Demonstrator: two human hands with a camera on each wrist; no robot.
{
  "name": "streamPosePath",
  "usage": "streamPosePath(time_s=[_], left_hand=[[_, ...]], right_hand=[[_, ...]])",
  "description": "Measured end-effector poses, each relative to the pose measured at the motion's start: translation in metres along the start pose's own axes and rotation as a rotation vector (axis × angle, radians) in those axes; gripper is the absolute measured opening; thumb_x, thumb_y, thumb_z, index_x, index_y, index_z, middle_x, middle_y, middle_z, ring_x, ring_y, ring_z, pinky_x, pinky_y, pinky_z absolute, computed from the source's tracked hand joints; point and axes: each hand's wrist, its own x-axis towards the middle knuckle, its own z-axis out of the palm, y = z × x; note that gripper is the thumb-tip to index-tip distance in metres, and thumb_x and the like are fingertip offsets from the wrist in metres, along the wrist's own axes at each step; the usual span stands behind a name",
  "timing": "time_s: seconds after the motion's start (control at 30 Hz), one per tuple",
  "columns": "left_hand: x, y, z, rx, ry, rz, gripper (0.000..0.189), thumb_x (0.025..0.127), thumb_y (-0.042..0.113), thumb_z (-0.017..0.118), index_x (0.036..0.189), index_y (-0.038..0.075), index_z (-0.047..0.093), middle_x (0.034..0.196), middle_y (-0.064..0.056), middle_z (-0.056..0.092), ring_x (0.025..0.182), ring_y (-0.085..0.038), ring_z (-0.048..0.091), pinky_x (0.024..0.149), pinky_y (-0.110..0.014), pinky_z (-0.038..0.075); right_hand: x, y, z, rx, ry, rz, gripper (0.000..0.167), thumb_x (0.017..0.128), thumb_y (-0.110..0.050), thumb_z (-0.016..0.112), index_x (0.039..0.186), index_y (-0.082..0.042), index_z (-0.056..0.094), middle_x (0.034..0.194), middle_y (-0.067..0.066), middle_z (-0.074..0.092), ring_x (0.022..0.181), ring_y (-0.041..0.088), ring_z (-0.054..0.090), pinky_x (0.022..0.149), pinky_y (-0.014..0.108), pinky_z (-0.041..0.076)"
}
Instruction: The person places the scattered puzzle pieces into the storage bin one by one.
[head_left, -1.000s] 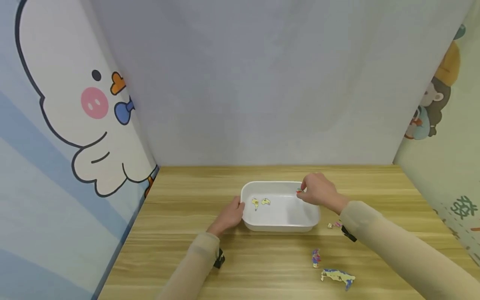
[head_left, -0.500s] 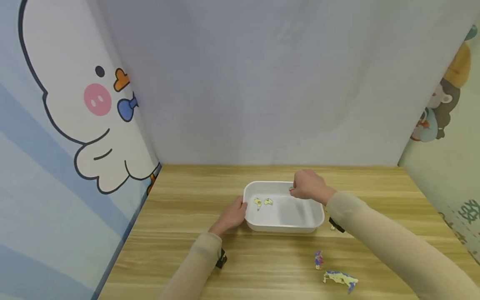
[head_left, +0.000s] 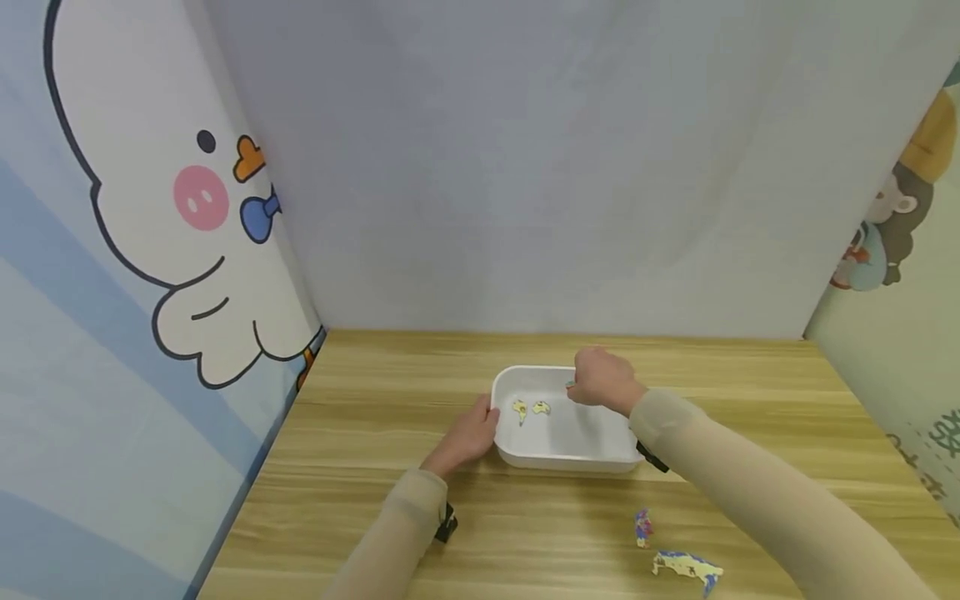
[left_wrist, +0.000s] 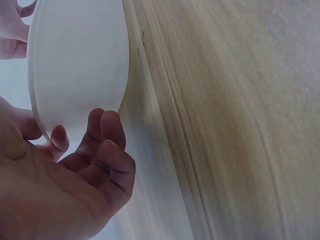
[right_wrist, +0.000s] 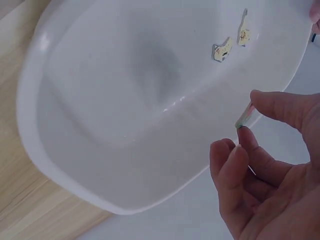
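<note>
From where I stand: L hand grips the white tub's rim, prob. to steady it on the table. R hand pinches a small thin piece betw. thumb & fingertip over the tub's far side — lightly, I'd guess, since it's tiny. Two yellowish cut-outs lie inside, near L hand.

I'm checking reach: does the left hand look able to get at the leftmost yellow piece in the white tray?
Likely yes: nothing covers the yellow piece, and the left hand is close, though it may need to release the white tray.
</note>
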Motion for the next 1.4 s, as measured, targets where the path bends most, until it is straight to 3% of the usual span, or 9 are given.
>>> streamPosePath(time_s=[0.17, 0.47, 0.67, 0.93, 1.17, 1.4], left_hand=[[-0.001, 0.002, 0.0, 0.005, 0.004, -0.002, 0.041, 0.104, 0.027, 0.033, 0.139, 0.006, 0.041, 0.108, -0.008, 0.057, 0.089, -0.022, 0.053, 0.081, -0.042, 0.044], [-0.001, 0.001, -0.001, 0.003, 0.004, 0.01, 0.039, 0.104, 0.025, 0.034, 0.137, 0.006, 0.042, 0.103, -0.007, 0.057, 0.086, -0.021, 0.053, 0.077, -0.041, 0.045], [0.0, 0.001, -0.001, 0.018, 0.001, 0.021, 0.04, 0.104, 0.026, 0.033, 0.138, 0.008, 0.041, 0.101, -0.006, 0.057, 0.084, -0.02, 0.053, 0.075, -0.04, 0.045], [-0.001, 0.0, -0.001, 0.018, -0.004, 0.018, 0.041, 0.104, 0.027, 0.033, 0.139, 0.007, 0.04, 0.1, -0.006, 0.057, 0.08, -0.019, 0.053, 0.07, -0.036, 0.045], [-0.001, -0.001, -0.002, 0.03, 0.001, 0.033, 0.04, 0.104, 0.026, 0.033, 0.137, 0.006, 0.041, 0.095, -0.006, 0.056, 0.077, -0.02, 0.052, 0.067, -0.036, 0.044], [-0.002, -0.002, -0.002, 0.029, 0.005, 0.028, 0.037, 0.104, 0.025, 0.034, 0.134, 0.005, 0.044, 0.09, -0.005, 0.055, 0.075, -0.019, 0.052, 0.065, -0.035, 0.044]], right_hand=[[0.008, -0.002, 0.008, -0.021, -0.027, 0.023, 0.021, 0.082, -0.025, 0.071, 0.084, -0.007, 0.061, 0.069, 0.002, 0.058, 0.06, 0.018, 0.053, 0.05, 0.034, 0.043], [0.013, -0.003, 0.026, 0.056, -0.049, -0.016, 0.022, 0.082, -0.019, 0.072, 0.086, -0.002, 0.06, 0.072, 0.006, 0.057, 0.063, 0.021, 0.055, 0.054, 0.035, 0.045], [0.017, -0.002, 0.034, 0.007, -0.041, -0.014, 0.025, 0.081, -0.021, 0.072, 0.09, -0.001, 0.061, 0.074, 0.006, 0.057, 0.064, 0.021, 0.054, 0.057, 0.038, 0.045], [0.019, -0.003, 0.042, -0.048, -0.04, -0.012, 0.022, 0.08, -0.021, 0.069, 0.087, -0.003, 0.059, 0.073, 0.006, 0.055, 0.066, 0.022, 0.052, 0.058, 0.039, 0.044], [0.022, -0.003, 0.05, -0.024, -0.02, -0.026, 0.02, 0.079, -0.02, 0.07, 0.076, -0.008, 0.054, 0.066, 0.005, 0.053, 0.06, 0.021, 0.05, 0.052, 0.036, 0.041], [0.023, -0.002, 0.052, 0.01, -0.016, -0.051, 0.023, 0.078, -0.02, 0.073, 0.077, -0.007, 0.054, 0.068, 0.005, 0.053, 0.062, 0.022, 0.05, 0.054, 0.037, 0.042]])
